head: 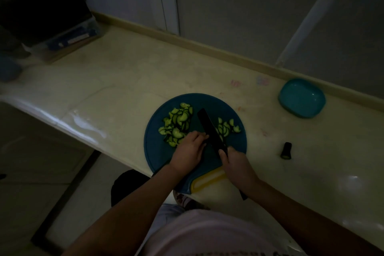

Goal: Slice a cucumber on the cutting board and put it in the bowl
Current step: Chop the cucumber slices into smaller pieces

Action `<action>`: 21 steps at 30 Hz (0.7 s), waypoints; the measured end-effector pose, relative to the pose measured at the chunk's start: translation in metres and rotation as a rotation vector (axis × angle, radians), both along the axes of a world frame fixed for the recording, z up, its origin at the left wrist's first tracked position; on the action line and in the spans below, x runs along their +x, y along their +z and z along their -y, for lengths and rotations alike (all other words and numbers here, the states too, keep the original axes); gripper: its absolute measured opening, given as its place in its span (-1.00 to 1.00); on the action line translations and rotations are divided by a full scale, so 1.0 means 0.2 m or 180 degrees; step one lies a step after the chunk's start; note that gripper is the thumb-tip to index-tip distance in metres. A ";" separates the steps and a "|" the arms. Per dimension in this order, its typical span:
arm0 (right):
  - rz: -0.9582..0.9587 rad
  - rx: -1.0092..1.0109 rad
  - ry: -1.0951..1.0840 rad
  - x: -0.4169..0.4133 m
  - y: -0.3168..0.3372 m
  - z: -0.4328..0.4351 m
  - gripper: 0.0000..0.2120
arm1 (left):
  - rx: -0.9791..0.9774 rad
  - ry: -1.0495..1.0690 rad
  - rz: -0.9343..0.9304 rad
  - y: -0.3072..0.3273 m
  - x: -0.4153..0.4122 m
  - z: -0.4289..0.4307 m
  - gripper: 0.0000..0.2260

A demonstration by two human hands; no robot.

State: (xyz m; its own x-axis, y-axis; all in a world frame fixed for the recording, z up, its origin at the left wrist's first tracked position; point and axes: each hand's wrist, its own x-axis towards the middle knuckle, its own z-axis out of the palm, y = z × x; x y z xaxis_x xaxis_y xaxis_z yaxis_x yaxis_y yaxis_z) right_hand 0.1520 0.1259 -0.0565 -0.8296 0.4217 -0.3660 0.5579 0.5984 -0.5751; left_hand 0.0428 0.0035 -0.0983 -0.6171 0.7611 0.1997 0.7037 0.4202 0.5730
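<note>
A round blue cutting board (209, 100) with a yellow handle lies at the counter's near edge. A large pile of cucumber slices (177, 123) covers its left half, and a smaller pile (227, 128) lies on its right. My right hand (236, 165) grips the handle of a black knife (208, 127), whose blade lies across the board between the two piles. My left hand (190, 148) rests on the board by the left pile, fingertips next to the blade. The teal bowl (302, 97) stands empty at the far right.
A dark cucumber end piece (286, 150) lies on the pale counter (124, 81) to the right of the board. A clear box with dark items (66, 37) sits at the counter's far left. A wall runs along the back.
</note>
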 end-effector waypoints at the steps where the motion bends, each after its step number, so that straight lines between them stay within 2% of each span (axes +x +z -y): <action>1: -0.0027 -0.0022 -0.0032 0.01 0.00 0.00 -0.74 | 0.0007 -0.0020 -0.0010 0.00 0.00 -0.01 -0.79; 21: 0.0035 -0.0144 -0.0172 0.05 0.09 -0.01 -0.66 | 0.0090 -0.0135 0.0050 -0.01 -0.02 -0.02 -0.73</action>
State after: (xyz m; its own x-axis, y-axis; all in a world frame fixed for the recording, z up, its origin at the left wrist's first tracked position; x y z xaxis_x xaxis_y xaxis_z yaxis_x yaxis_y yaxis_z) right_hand 0.1617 0.1277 -0.0379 -0.8018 0.4486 -0.3948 0.5952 0.5408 -0.5943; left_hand 0.0383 0.0073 -0.0999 -0.5876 0.7809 0.2121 0.7114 0.3736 0.5953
